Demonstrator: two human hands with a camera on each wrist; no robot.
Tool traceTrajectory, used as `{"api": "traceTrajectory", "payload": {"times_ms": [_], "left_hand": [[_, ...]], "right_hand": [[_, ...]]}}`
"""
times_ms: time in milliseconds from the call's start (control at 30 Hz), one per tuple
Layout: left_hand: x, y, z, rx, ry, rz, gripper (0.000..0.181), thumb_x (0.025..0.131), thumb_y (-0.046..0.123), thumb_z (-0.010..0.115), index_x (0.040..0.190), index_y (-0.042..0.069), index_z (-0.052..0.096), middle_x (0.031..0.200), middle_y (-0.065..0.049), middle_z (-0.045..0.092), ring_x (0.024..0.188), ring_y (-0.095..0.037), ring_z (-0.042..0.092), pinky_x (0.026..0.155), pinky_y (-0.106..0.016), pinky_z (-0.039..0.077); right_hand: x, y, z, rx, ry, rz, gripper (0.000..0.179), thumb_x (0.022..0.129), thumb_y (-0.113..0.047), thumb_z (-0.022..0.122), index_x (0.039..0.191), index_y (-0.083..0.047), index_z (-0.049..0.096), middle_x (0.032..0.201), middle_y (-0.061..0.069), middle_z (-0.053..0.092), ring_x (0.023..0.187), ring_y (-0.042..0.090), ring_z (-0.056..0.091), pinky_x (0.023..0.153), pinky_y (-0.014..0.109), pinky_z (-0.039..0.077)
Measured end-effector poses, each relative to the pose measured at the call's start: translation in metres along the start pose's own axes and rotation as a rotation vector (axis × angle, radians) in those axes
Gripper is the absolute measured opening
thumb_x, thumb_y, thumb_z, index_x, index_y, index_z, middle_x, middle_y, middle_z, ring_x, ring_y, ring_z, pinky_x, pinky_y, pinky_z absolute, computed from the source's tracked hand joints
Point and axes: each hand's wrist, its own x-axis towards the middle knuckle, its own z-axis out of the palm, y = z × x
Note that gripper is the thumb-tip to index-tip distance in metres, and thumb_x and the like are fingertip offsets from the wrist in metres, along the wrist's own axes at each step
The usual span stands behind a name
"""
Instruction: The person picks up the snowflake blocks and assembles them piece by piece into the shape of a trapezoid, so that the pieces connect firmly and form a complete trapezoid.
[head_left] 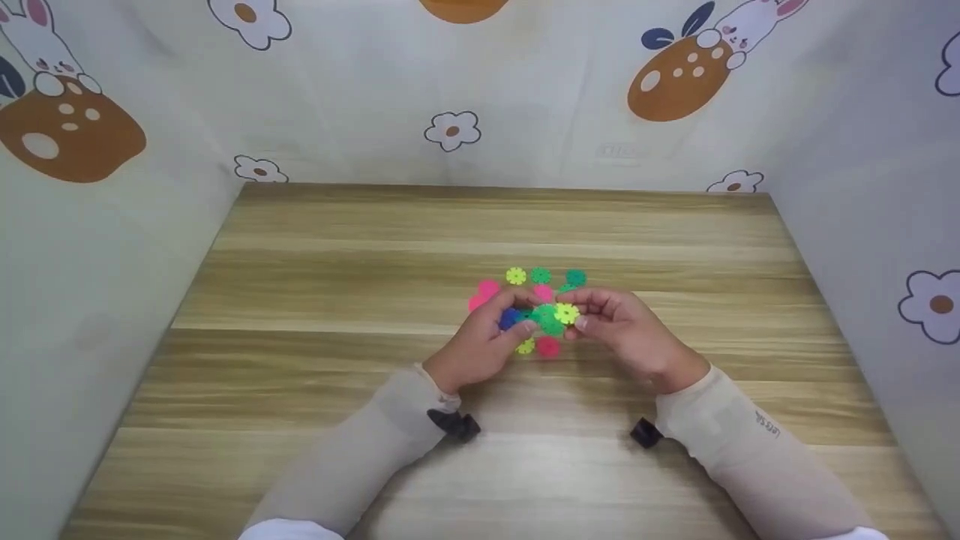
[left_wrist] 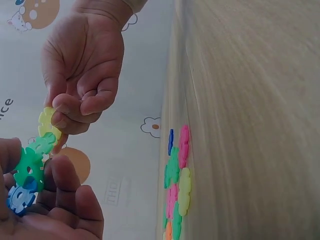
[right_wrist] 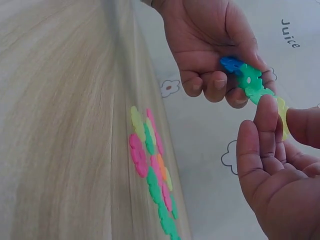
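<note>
A short chain of notched plastic snowflake discs is held up between both hands above the table. Its blue disc point(left_wrist: 21, 199) lies at the left end, green discs point(left_wrist: 29, 169) form the middle, and a yellow disc point(head_left: 567, 313) sits at the right end. My left hand point(head_left: 480, 337) grips the blue and green part between thumb and fingers. With thumb and fingertips, my right hand point(head_left: 630, 334) pinches the yellow disc, which touches the neighbouring green one. How deeply their notches interlock I cannot tell.
Several loose discs lie on the wooden table point(head_left: 337, 300) around and below the hands, among them a pink disc point(head_left: 548, 347), a yellow disc point(head_left: 516, 276) and a teal disc point(head_left: 576, 277). Patterned cloth point(head_left: 360, 97) hangs behind the table and along its sides.
</note>
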Motion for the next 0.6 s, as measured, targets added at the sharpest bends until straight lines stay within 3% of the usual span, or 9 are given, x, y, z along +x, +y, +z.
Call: {"api": "traceTrajectory", "payload": {"times_ms": [367, 600], "left_hand": [[-0.0005, 0.0016, -0.0008, 0.032, -0.044, -0.010, 0.024, 0.108, 0.016, 0.059, 0.130, 0.007, 0.057, 0.125, -0.005, 0.063, 0.114, -0.017, 0.059, 0.106, -0.042, 0.050], [0.0000, -0.0009, 0.0003, 0.054, -0.054, 0.015, 0.024, 0.108, 0.018, 0.060, 0.129, 0.007, 0.057, 0.126, -0.004, 0.063, 0.119, -0.017, 0.058, 0.108, -0.040, 0.049]], "right_hand": [[-0.0018, -0.0008, -0.0010, -0.035, -0.017, 0.004, 0.036, 0.103, 0.004, 0.055, 0.139, 0.009, 0.059, 0.118, 0.003, 0.071, 0.095, 0.022, 0.072, 0.094, 0.033, 0.060], [0.0003, 0.0033, -0.0006, -0.022, -0.023, 0.007, 0.037, 0.103, 0.003, 0.055, 0.140, 0.008, 0.059, 0.122, 0.004, 0.070, 0.093, 0.020, 0.071, 0.094, 0.033, 0.059]]}}
